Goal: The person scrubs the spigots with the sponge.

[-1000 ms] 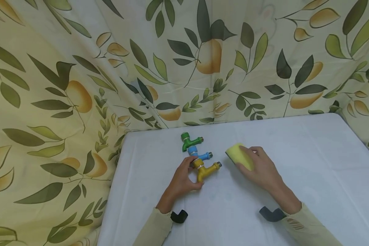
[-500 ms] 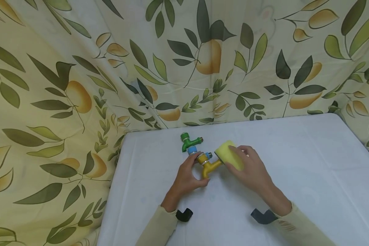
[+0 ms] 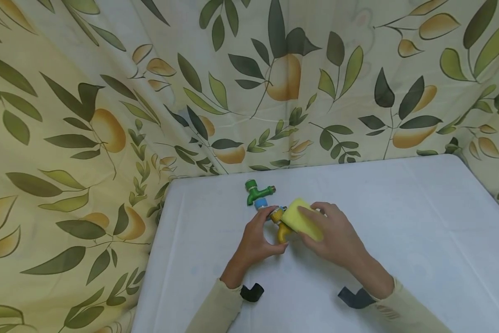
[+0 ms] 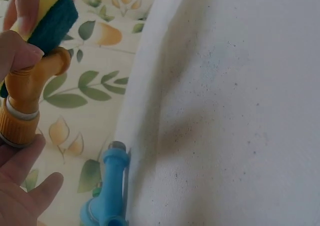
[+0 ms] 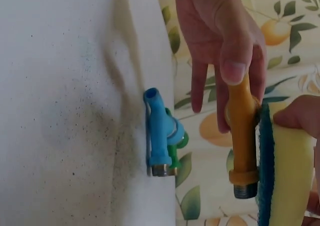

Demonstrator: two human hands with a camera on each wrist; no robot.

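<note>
Plainly, yellow tap (image 5: 243, 146) between grasping left fingers (image 3: 261, 217), threaded end (image 5: 245, 191) beyond them, sponge (image 5: 291, 171) alongside in gripping right fingers (image 3: 315, 215).

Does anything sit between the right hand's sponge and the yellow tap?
Nothing visible does. The right hand holds the sponge with its dark scouring side against the yellow tap, gripped in the left hand. The blue tap and green tap lie beyond, not between.

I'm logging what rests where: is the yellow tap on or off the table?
Off. The left hand holds the yellow tap, and both wrist views show it apart from the table, where the blue tap lies.
</note>
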